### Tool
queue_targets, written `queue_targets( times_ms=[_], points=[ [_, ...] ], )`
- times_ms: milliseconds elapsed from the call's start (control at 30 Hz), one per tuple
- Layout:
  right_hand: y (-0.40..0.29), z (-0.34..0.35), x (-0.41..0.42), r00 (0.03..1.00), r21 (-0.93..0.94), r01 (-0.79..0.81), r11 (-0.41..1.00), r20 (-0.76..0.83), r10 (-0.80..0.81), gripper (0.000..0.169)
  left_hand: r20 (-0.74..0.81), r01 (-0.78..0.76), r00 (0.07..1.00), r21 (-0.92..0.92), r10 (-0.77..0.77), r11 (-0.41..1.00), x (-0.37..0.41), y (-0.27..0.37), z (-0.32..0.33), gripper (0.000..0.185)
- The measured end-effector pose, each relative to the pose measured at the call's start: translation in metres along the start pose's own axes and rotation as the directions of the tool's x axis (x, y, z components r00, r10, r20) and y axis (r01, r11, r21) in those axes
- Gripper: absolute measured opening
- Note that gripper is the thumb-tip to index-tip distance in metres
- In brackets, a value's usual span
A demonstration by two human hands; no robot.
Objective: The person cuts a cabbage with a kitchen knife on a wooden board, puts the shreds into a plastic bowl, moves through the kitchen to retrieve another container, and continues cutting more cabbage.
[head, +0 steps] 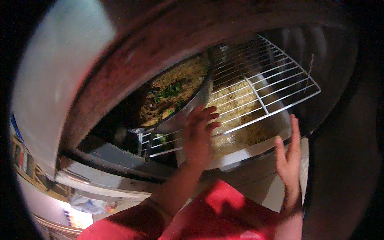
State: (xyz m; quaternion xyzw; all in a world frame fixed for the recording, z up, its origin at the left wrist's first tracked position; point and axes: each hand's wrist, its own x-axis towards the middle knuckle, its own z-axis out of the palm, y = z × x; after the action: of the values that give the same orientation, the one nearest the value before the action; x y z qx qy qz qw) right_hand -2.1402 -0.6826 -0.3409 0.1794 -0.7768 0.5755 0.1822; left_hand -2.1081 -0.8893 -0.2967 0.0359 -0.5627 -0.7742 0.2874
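Note:
My left hand (199,135) is by the outer wall of a round metal pot (196,106), over the wire rack; its fingers are apart and nothing shows in it. The pot holds brownish food with green herbs on top. My right hand (289,153) is raised beside the near right corner of a rectangular tray (234,157), fingers apart. The tray holds pale noodle-like food (234,99) and, nearer me, liquid with darker bits. Above the tray lies the wire rack (264,103), its right end tilted. Whether either hand touches metal is hard to tell.
A large dark rounded metal rim (90,99) arches over the pot and rack. Its shadowed inner wall (330,66) curves round on the right. A grey ledge (111,154) runs along the near left. Beyond, at lower left, lies a crumpled plastic bag (87,205).

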Motion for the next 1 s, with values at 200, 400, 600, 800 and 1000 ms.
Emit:
queue_targets(
  times_ms=[200, 400, 600, 800, 1000],
  points=[
    [-0.051, 0.038, 0.009, 0.979, 0.322, -0.018, 0.947, 0.200, -0.049, 0.032, 0.040, -0.229, 0.973, 0.051, 0.227, 0.972, -0.051, 0.036, -0.054, 0.034],
    [-0.139, 0.079, 0.049, 0.843, 0.726, -0.513, 0.458, 0.527, 0.108, 0.022, -0.409, -0.138, 0.870, 0.333, 0.275, 0.933, -0.053, 0.094, -0.102, 0.045],
    [-0.160, 0.088, 0.059, 0.817, 0.827, -0.561, 0.037, 0.545, 0.189, 0.011, -0.239, -0.191, 0.891, 0.573, 0.385, 0.797, -0.028, 0.105, -0.127, 0.051],
    [-0.169, 0.086, 0.051, 0.837, 0.834, -0.543, 0.097, 0.528, 0.143, 0.015, -0.309, -0.236, 0.900, 0.248, 0.308, 0.940, -0.044, 0.122, -0.115, 0.047],
    [-0.170, 0.072, 0.038, 0.877, 0.877, -0.469, 0.106, 0.447, 0.178, 0.011, -0.175, -0.249, 0.928, 0.361, 0.328, 0.899, -0.070, 0.122, -0.113, 0.041]
  ],
)
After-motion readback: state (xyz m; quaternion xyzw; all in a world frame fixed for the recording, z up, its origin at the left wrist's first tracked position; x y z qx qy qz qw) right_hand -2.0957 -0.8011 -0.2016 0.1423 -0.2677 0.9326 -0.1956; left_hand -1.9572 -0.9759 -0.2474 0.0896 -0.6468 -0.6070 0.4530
